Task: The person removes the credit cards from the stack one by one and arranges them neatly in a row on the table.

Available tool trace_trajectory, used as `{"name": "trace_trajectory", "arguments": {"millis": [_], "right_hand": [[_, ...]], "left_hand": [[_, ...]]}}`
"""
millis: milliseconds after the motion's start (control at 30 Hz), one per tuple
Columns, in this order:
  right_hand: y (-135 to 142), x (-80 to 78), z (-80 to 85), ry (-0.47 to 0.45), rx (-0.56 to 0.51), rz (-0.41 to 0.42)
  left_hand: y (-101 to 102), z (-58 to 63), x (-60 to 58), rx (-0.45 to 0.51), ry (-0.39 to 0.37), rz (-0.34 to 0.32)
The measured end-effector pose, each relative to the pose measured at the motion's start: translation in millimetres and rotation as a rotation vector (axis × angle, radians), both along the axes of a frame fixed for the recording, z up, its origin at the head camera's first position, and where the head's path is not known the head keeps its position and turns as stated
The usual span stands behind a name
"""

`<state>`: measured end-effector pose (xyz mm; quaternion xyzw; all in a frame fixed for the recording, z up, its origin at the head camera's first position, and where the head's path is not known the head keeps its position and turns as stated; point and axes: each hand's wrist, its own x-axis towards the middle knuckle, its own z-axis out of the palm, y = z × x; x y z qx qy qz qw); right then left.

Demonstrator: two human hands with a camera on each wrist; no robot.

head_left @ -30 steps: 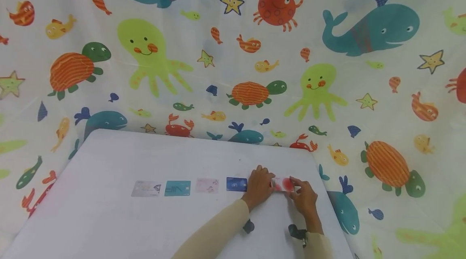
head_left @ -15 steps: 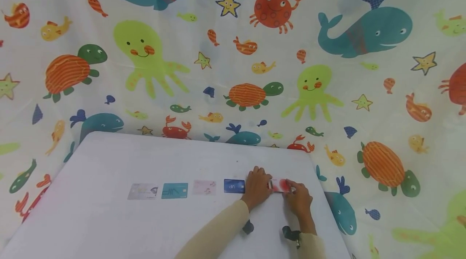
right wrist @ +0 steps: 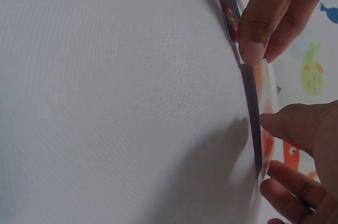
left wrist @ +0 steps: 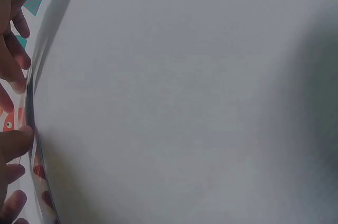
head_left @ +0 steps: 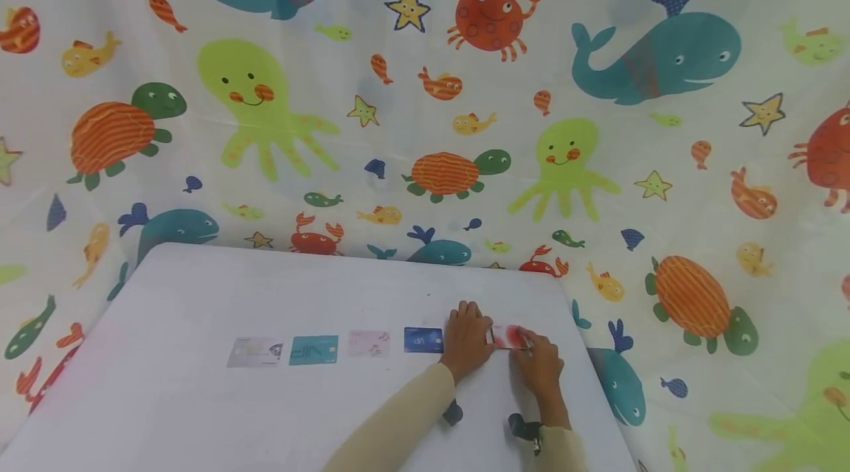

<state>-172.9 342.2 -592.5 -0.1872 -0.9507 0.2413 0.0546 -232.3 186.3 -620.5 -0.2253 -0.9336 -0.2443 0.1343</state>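
Note:
A red-and-white card [head_left: 508, 336] lies at the right end of a row of cards on the white table. At its left end, my left hand [head_left: 467, 339] holds the edge between thumb and fingertips, its back covering the table beside the blue card [head_left: 423, 340]. My right hand [head_left: 539, 365] grips the right end, its thumb [right wrist: 285, 123] on the near edge. A dark gap or shadow runs under the near edge of the card [right wrist: 266, 139] in the right wrist view. The left wrist view catches only fingertips of both hands at its left border.
Left of the blue card lie a pale pink card [head_left: 369, 344], a teal card [head_left: 313, 349] and a grey-silver card [head_left: 255, 352]. Behind the white table [head_left: 199, 420] hangs a curtain [head_left: 372, 125] printed with sea animals. Dark wrist straps show near both cuffs.
The head view has shifted slightly, so everything sits further left. My right hand has moved a little left, closer to my left hand. The card stays between both hands.

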Motion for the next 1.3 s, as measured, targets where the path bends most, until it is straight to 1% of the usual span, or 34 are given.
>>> {"name": "trace_trajectory", "arguments": {"millis": [200,433,600,700,900,1033,1133,1167,1300], "right_hand": [[-6,4.3,0.0,0.011,0.000,0.014],[-9,5.2,-0.5,0.017,-0.012,0.009],[-10,4.1,-0.2,0.055,0.023,0.010],[-10,2.4,2.4,0.076,0.050,0.025],[-19,-2.0,10.2,0.066,0.081,0.078],[-29,-3.5,17.4,0.074,0.072,0.122],[-38,-3.4,20.9,0.088,0.068,0.151],[-41,-3.3,21.7,0.087,0.070,0.159],[-50,-2.5,21.0,0.093,0.103,0.178]], "left_hand": [[-5,1.4,2.8,-0.002,0.002,0.005],[-9,5.4,6.8,-0.032,-0.033,-0.012],[-11,5.3,6.1,0.020,-0.030,-0.033],[-15,6.9,5.5,0.042,-0.006,-0.047],[-31,9.7,5.4,-0.028,0.036,-0.069],[-46,14.3,6.6,-0.046,0.098,-0.093],[-56,14.1,7.1,-0.054,0.145,-0.084],[-59,14.5,7.1,-0.063,0.145,-0.080],[-70,9.9,5.4,-0.071,0.164,-0.054]]}}
